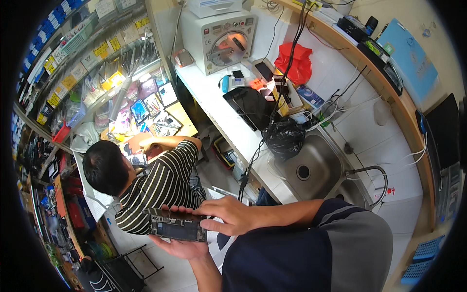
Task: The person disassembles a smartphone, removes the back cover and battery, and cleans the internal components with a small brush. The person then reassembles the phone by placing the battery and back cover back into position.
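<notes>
An opened mobile phone (176,230) lies across my hands at the lower middle, its inner boards and dark battery facing up. My left hand (181,247) cradles it from below; the fingertips curl over its far edge. From the right, my right hand (227,217) reaches over the phone's right end. Its thumb rests along that end and its fingers press at the far edge. A dark flat panel (170,214) shows along that far edge; whether it is joined to the phone I cannot tell.
A person in a striped shirt (160,175) sits just beyond my hands at a lit workbench (187,127). To the right, a white counter (206,95) carries a round-windowed machine (216,41), a black tablet-like device (245,104), a black bag (284,138) and a steel sink (311,168).
</notes>
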{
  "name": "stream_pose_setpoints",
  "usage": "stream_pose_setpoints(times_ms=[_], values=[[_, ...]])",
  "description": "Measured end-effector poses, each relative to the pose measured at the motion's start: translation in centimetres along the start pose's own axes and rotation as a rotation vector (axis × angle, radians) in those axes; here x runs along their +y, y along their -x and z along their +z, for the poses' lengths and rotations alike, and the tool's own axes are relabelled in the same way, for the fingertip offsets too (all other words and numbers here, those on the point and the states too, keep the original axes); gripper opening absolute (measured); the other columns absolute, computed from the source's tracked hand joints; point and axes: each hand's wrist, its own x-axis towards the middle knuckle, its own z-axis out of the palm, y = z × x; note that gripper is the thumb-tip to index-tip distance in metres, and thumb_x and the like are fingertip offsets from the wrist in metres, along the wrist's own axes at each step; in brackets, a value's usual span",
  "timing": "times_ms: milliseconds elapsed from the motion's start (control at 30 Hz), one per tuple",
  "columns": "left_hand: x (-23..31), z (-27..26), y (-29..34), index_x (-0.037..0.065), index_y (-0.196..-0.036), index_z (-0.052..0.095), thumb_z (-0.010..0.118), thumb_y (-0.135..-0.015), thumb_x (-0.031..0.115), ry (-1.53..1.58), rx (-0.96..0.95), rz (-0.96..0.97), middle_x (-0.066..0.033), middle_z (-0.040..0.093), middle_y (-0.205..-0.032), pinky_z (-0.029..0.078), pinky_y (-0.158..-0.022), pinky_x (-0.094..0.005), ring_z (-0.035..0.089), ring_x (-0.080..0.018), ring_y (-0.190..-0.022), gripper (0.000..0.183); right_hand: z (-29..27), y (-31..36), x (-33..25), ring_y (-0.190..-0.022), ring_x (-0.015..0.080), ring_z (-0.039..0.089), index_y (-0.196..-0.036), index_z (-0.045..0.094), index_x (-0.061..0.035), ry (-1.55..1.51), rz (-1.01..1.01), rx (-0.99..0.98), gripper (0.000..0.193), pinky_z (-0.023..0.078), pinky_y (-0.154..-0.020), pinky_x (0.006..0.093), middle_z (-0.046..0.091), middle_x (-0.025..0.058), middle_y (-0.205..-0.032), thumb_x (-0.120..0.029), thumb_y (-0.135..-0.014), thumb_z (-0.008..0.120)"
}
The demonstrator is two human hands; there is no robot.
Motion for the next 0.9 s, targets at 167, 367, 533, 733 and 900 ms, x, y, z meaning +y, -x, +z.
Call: stream_pose_setpoints(times_ms=[167, 367, 533, 733, 900], values=[[0.5, 1.1, 1.3, 0.001, -0.152, 0.049, 0.034, -0.108, 0.069, -0.075, -0.169, 0.027, -0.0190, 0.065, -0.136, 0.050, -0.113, -0.0464, 0.063, -0.0327, -0.127, 0.082, 0.5, 1.1, -1.3, -0.087, 0.0373, 0.073, -0.123, 0.070, 0.0049, -0.037, -0.022, 0.035, 0.044, 0.057, -0.074, 0.0417, 0.072, 0.0192, -0.105, -0.035, -0.106, 0.062], [0.3, 1.7, 1.4, -0.002, -0.149, 0.050, 0.034, -0.104, 0.076, 0.089, -0.043, -0.046, -0.0185, 0.066, -0.125, 0.050, -0.106, -0.0509, 0.065, -0.0331, -0.115, 0.092, -0.2, 1.6, -2.6, -0.087, 0.0368, 0.074, -0.123, 0.069, 0.0053, 0.075, -0.178, 0.093, 0.052, 0.060, -0.078, 0.0404, 0.072, 0.0192, -0.105, -0.033, -0.090, 0.083], [0.0, 3.1, 2.2, -0.001, -0.147, 0.050, 0.026, -0.103, 0.080, 0.009, 0.016, 0.021, -0.0147, 0.069, -0.118, 0.053, -0.104, -0.0550, 0.068, -0.0328, -0.108, 0.095, -0.4, 1.9, -4.2, -0.095, 0.0348, 0.076, -0.133, 0.063, 0.0071, 0.293, -0.145, 0.046, 0.082, 0.064, -0.078, 0.0386, 0.071, 0.0227, -0.118, -0.026, -0.067, 0.099], [0.9, 3.8, 1.8, 0.001, -0.139, 0.055, 0.028, -0.096, 0.091, 0.104, -0.011, -0.004, -0.0124, 0.066, -0.115, 0.049, -0.100, -0.0507, 0.062, -0.0297, -0.103, 0.103, 0.1, 1.1, -3.6, -0.085, 0.0291, 0.075, -0.130, 0.065, 0.0049, 0.345, -0.262, 0.079, 0.082, 0.062, -0.070, 0.0350, 0.071, 0.0167, -0.108, -0.036, -0.068, 0.100], [1.5, 3.7, 1.3, 0.004, -0.129, 0.054, 0.032, -0.096, 0.089, 0.103, -0.015, 0.028, -0.0106, 0.061, -0.113, 0.046, -0.094, -0.0449, 0.057, -0.0268, -0.100, 0.094, -0.7, 1.8, -2.8, -0.075, 0.0268, 0.071, -0.114, 0.070, 0.0008, 0.214, -0.190, 0.029, 0.052, 0.056, -0.062, 0.0353, 0.070, 0.0108, -0.093, -0.023, -0.075, 0.095]])
